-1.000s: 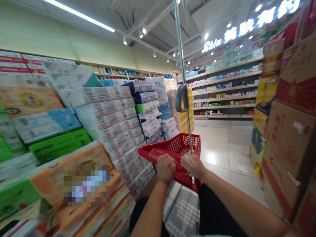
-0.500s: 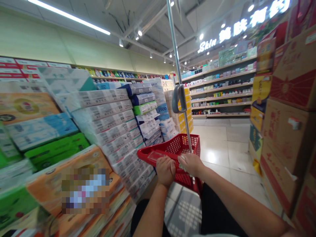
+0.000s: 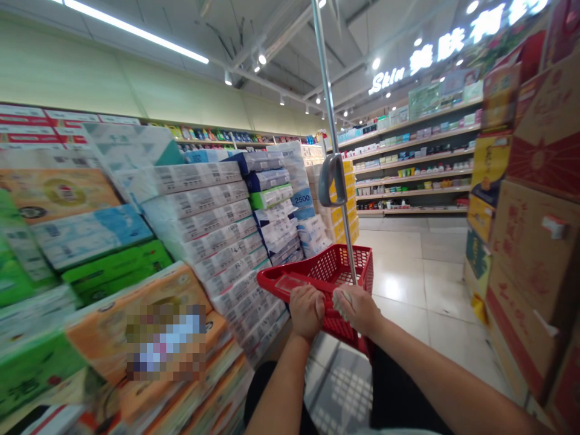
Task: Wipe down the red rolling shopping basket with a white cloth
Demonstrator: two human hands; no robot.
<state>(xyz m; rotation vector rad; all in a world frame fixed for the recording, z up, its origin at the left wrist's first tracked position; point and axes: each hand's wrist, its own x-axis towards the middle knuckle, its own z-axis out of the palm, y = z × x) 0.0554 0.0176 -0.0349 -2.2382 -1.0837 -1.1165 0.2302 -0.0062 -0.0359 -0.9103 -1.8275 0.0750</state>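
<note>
Red, the shopping cart (image 3: 333, 261) is standing ahead of the left hand (image 3: 307, 311) and right hand (image 3: 359, 308), long axis seemingly running away; curled fingers are gripping the cart's near end, both equally close.

Lattice-patterned red basket (image 3: 317, 261), grey loop (image 3: 325, 181), pale green wall (image 3: 67, 75)

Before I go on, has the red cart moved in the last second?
Cannot tell: the red cart looks barely further right against the white pack stack, which the head camera's shift could explain.
</note>
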